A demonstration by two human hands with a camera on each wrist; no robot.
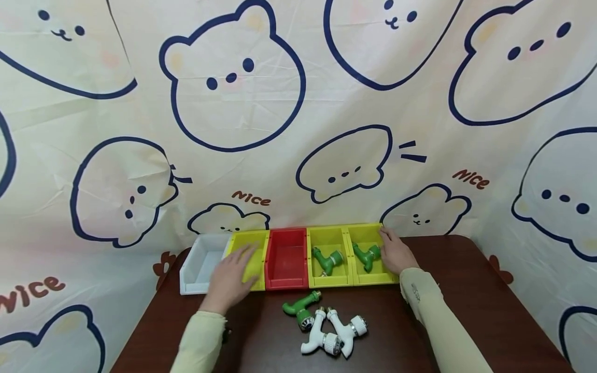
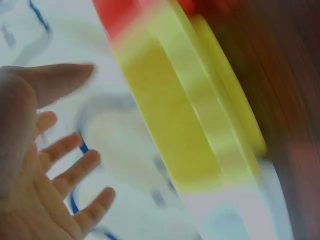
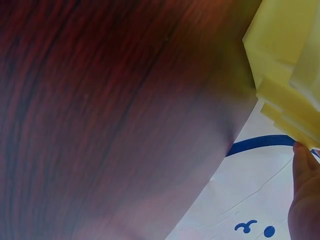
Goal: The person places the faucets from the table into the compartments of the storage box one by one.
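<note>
Right fingers (image 1: pixel 386 237) gripping bin (image 1: pixel 374 278) edge, left (image 1: pixel 235 267) (free)

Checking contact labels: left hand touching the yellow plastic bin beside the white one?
Apart. Left wrist view: printed backdrop shows between the left hand, all fingertips included, and the yellow plastic bin.

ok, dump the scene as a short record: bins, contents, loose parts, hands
bins, left to right: white bin, left yellow bin, red bin, middle yellow bin, rightmost yellow bin
contents: one green tap in middle yellow, another in rightmost
loose on table: green tap, two white taps
left hand: fingers spread, holding nothing
right hand: touching rightmost bin's rim; grip unclear
</note>
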